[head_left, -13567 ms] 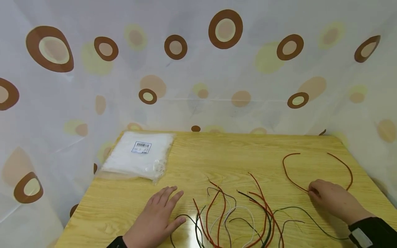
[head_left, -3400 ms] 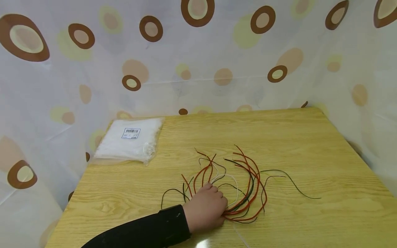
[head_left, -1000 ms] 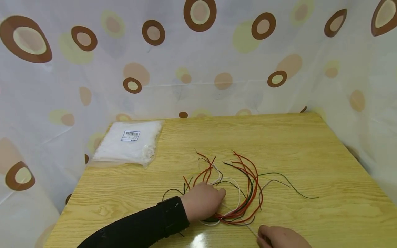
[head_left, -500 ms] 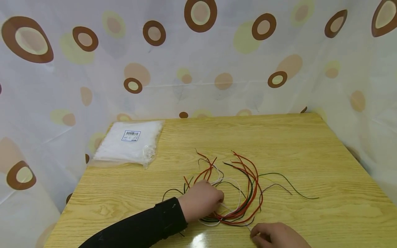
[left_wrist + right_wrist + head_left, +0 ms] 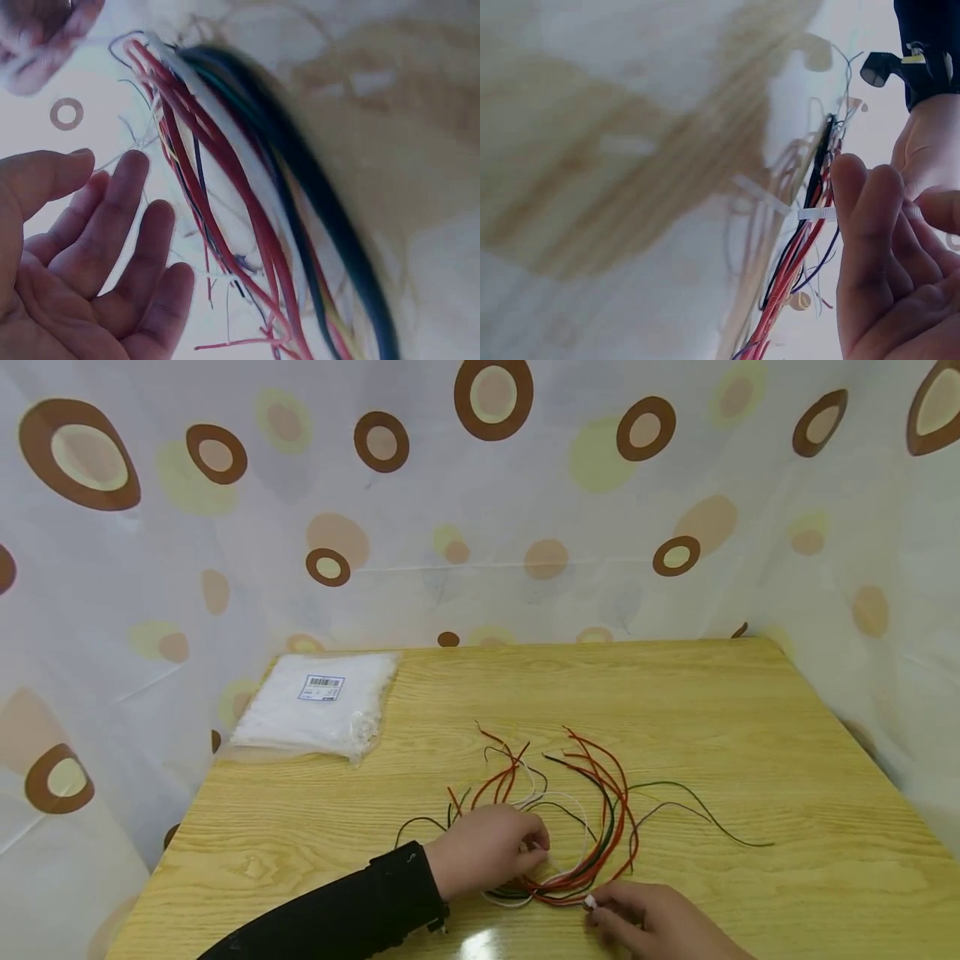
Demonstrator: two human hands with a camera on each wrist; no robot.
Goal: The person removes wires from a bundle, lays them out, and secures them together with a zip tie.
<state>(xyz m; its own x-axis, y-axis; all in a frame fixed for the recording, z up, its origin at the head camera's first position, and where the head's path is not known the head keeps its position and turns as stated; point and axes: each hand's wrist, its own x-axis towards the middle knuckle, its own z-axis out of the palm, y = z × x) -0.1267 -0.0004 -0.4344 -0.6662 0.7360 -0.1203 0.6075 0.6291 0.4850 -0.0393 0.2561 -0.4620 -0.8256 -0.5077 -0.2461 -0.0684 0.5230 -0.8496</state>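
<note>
A bundle of loose red, black, green and white wires [image 5: 251, 196] lies curved on the table. Between thumb and index finger, my left hand [image 5: 483, 850] seems to pinch one end of a thin white cable tie [image 5: 816, 214], over the bundle; its other fingers are spread in the left wrist view. At the bundle's near right side, my right hand [image 5: 654, 913] pinches the tie's other end, where a small white piece shows at the fingertips. In the right wrist view the tie crosses the wires. My left palm covers part of the bundle in the head view.
A clear bag of white contents [image 5: 300, 710] with a barcode label lies at the table's back left. Wire ends fan out across the wooden table [image 5: 750, 718]. A spotted curtain [image 5: 420, 602] hangs behind and at both sides.
Earlier, my right hand held a red wire at the right; later it was out of view. Over the last second it moves left toward the bundle with the cable tie. My left fingers loosen slightly.
</note>
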